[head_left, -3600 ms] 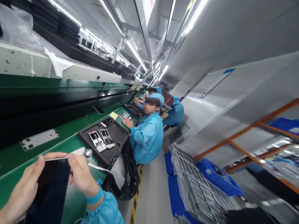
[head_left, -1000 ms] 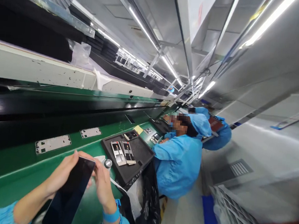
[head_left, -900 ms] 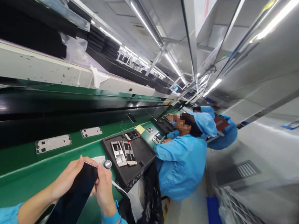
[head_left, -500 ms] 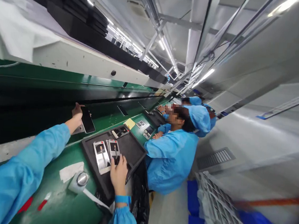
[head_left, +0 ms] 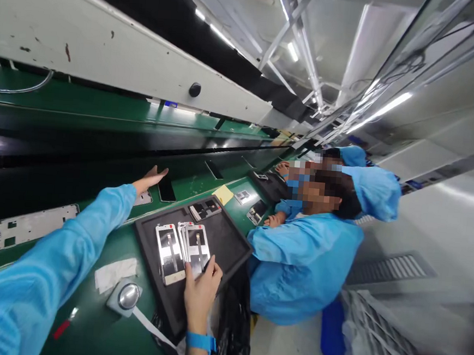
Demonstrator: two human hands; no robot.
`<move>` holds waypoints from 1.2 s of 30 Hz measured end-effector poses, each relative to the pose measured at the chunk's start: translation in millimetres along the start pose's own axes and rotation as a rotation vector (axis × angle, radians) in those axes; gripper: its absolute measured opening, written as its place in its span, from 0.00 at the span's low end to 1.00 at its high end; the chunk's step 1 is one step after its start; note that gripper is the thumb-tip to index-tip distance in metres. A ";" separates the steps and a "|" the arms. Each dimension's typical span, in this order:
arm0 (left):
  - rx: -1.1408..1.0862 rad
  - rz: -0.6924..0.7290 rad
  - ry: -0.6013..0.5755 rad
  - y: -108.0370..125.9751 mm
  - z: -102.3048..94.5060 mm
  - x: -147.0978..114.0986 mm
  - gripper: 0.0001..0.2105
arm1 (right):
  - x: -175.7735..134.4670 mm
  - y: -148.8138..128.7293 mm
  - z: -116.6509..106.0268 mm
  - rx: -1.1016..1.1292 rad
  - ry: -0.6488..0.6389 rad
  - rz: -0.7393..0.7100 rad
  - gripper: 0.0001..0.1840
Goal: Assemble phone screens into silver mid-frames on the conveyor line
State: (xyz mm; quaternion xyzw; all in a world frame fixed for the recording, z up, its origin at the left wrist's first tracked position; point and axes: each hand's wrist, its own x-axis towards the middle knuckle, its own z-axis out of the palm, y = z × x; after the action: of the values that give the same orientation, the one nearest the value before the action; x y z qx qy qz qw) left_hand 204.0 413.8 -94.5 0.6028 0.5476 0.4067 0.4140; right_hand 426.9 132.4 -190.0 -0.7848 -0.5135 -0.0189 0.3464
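The left hand point(head_left: 151, 178), fingers spread, was just beside a dark phone point(head_left: 166, 190) on the green surface point(head_left: 190, 188); the right hand point(head_left: 202, 290) held a white phone's point(head_left: 197, 244) lower end in the tray point(head_left: 232, 243).

A phone stack point(head_left: 197, 244) lies in the tray point(head_left: 231, 242), the right hand point(head_left: 202, 291) on the stack's six-o'clock end. Around the tray: a panel point(head_left: 166, 190) at eleven, the left hand point(head_left: 151, 180) just beside it; notepad point(head_left: 223, 194) at one, co-worker point(head_left: 302, 264) at three, bag point(head_left: 233, 325) at five, container point(head_left: 127, 297) at eight.
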 end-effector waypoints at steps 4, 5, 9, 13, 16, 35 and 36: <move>0.272 -0.019 -0.072 -22.4 -58.4 -39.1 0.24 | 0.4 -4.1 -5.7 0.002 -0.018 0.021 0.42; 0.329 -0.029 -0.077 -29.4 -73.2 -53.9 0.25 | 3.0 -5.1 -8.1 0.012 -0.045 0.046 0.42; 0.460 -0.066 -0.065 -53.3 -105.2 -108.8 0.25 | 29.2 -12.6 -20.1 0.159 -0.214 0.152 0.36; 0.400 0.003 -0.018 -49.1 -107.6 -130.9 0.23 | 62.6 -29.1 -42.3 0.332 -0.299 0.111 0.22; 0.239 0.080 0.079 -26.2 -120.4 -139.7 0.26 | 63.0 -38.2 -74.7 0.467 -0.259 0.113 0.33; -0.942 -0.252 -0.338 46.5 -176.3 -427.0 0.43 | -142.8 -241.6 -93.3 1.088 -0.527 -0.173 0.32; -0.885 -0.194 -0.325 41.2 -175.1 -425.5 0.41 | -140.4 -246.8 -99.5 1.070 -0.518 -0.230 0.32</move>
State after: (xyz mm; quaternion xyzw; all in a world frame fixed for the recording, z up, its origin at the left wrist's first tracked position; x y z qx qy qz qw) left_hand 22.5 -3.3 -14.2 0.3708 0.3035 0.4607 0.7471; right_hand 190.9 22.4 -39.2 -0.4203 -0.6008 0.3965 0.5525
